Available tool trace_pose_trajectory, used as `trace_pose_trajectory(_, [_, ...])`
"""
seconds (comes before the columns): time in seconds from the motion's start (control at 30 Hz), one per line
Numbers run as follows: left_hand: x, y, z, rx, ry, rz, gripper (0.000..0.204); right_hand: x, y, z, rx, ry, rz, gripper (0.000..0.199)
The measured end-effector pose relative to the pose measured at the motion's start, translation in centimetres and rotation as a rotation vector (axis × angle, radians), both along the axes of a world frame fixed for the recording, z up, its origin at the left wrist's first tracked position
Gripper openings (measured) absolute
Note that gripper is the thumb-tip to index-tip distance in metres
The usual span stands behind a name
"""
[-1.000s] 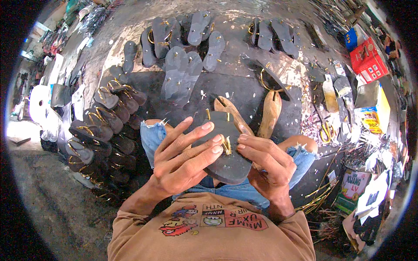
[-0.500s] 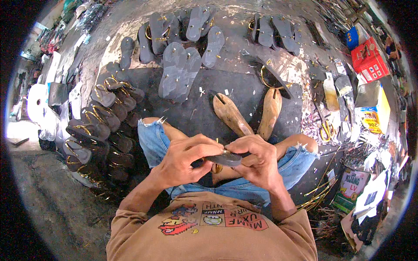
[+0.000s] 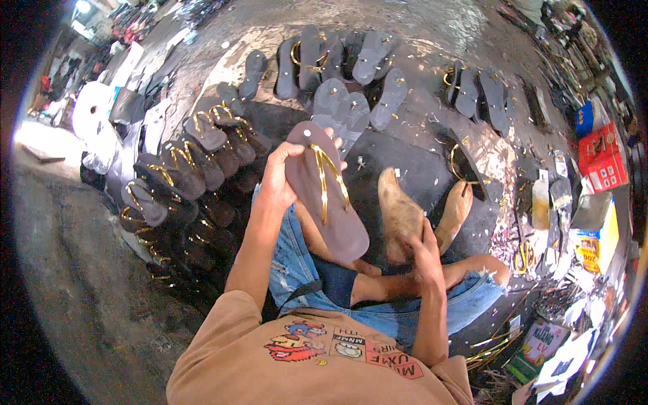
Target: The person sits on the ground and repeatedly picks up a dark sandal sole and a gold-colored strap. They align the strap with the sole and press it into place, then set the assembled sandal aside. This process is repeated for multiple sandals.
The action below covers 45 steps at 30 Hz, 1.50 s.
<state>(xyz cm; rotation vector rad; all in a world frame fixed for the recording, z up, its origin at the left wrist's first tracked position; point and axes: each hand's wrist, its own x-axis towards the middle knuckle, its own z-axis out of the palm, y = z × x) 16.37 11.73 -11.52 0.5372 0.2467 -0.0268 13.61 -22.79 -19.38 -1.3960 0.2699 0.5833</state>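
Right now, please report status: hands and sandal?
Left hand grips brown sandal, gold straps up. Right hand on own foot, holding nothing. Finished sandals stacked left.

I am looking down at my left hand (image 3: 278,181), which is gripping a dark brown sandal (image 3: 324,192) with gold straps, holding it up over my lap with the strap side facing me. My right hand (image 3: 424,244) is resting against my bare foot (image 3: 399,214), fingers curled near the heel; I cannot tell whether it is holding anything. To my left, finished sandals (image 3: 196,162) with gold straps are lying in overlapping rows on the floor (image 3: 88,297). Farther ahead, plain grey soles (image 3: 344,64) are lying spread out. A red box (image 3: 599,156) is sitting at the right.
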Motion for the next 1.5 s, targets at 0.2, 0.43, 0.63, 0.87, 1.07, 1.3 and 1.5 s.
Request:
trace_pose_trajectory(0.2, [0.3, 3.5, -0.4, 0.144, 0.051, 0.222, 0.058, -5.8, -0.8, 12.7, -0.179, -0.695, 0.318, 0.076])
trace_pose_trajectory(0.43, [-2.0, -3.4, 1.7, 0.233, -0.038, -0.120, 0.059, -8.2, 3.2, 13.6, -0.127, -0.509, 0.222, 0.074])
trace_pose_trajectory(0.63, [-2.8, -5.7, 2.4, 0.210, 0.033, 0.019, 0.063, -11.3, 4.8, 12.5, 0.064, -0.342, 0.064, 0.073])
trace_pose_trajectory(0.87, [-3.6, -8.2, 0.3, 0.155, -0.059, -0.071, 0.069, -9.4, 6.6, 9.8, -0.057, -0.549, -0.001, 0.075])
trace_pose_trajectory(1.07, [-11.6, -12.4, 0.8, 0.052, 0.363, -0.110, 0.069, -9.8, 6.4, 8.5, -0.464, -0.764, 0.212, 0.080])
trace_pose_trajectory(1.3, [-15.9, -9.5, 3.2, -0.009, 0.482, -0.359, 0.068, -9.9, 2.4, 7.6, -0.019, -0.083, 0.137, 0.055])
trace_pose_trajectory(1.5, [-19.6, -10.1, 7.0, -0.133, 0.555, -0.337, 0.074, -13.2, 1.1, 12.1, 0.182, 0.196, 0.266, 0.046])
